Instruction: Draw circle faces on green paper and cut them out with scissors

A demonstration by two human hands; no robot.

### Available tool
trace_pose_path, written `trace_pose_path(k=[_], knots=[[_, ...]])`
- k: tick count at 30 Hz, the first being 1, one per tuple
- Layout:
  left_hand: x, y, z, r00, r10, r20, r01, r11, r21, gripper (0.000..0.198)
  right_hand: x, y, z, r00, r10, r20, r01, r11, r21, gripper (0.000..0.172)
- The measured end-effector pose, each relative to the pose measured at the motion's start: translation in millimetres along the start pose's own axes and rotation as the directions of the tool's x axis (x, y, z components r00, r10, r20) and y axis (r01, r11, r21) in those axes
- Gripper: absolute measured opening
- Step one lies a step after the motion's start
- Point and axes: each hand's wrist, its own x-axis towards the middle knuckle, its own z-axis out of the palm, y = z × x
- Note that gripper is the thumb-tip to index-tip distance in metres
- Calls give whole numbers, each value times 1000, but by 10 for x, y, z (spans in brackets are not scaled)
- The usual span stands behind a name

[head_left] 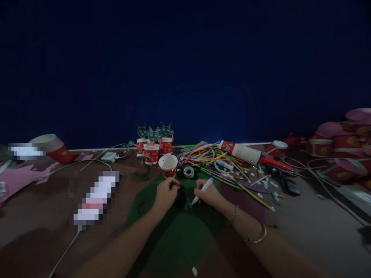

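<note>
My right hand (pixel 209 194) grips a white marker (pixel 204 190), its tip down on dark green paper (pixel 174 239). Pale lines show on the green beside the tip. To the left, my left hand (pixel 167 193) rests on the same paper with its fingers curled in; whatever may be in them is hidden. An open red and white paper cup (pixel 168 165) stands just beyond my left hand. Past my right hand sits a roll of tape (pixel 189 172). Behind the cup, several red cups (pixel 151 153) carry green animal-shaped cutouts (pixel 154 133).
Many coloured pipe cleaners (pixel 199 152) lie behind my hands. A stack of paper cups (pixel 240 151) lies on its side at the right, near red-handled scissors (pixel 275 163) and paper scraps. A charging phone (pixel 95 199), pink paper (pixel 21 179) and a white charger (pixel 110 157) are at the left.
</note>
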Motion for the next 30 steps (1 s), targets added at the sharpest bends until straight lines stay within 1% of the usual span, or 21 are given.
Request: trace_pose_path(k=[6, 8, 11, 14, 16, 20, 23, 30], knots=[[-8, 24, 4, 1000, -27, -11, 27, 1000, -6, 15, 13, 37, 15, 999, -33, 20, 33, 999, -7, 19], [-13, 35, 2, 1000, -26, -10, 26, 1000, -1, 15, 19, 39, 8, 999, -22, 33, 21, 1000, 12, 19], [-17, 40, 3, 1000, -21, -11, 20, 1000, -16, 15, 9, 10, -11, 1000, -27, 6, 26, 997, 67, 20], [-15, 31, 4, 1000, -19, -16, 18, 1000, -24, 15, -28, -41, -18, 995, -95, -31, 98, 989, 110, 20], [-12, 23, 1, 1000, -8, -20, 7, 1000, -8, 14, -56, -63, -7, 990, -141, -18, 142, 983, 119, 19], [-13, 27, -6, 1000, 1, -10, -1, 1000, 13, 14, -68, -36, 36, 988, -148, 50, 146, 988, 40, 21], [-17, 41, -4, 1000, -10, -2, 10, 1000, 21, 13, -42, 19, 53, 988, -150, 41, 151, 988, -21, 23], [-26, 66, -2, 1000, -22, -4, 22, 1000, 10, 13, -17, 55, 51, 984, -179, 28, 180, 980, -80, 22]])
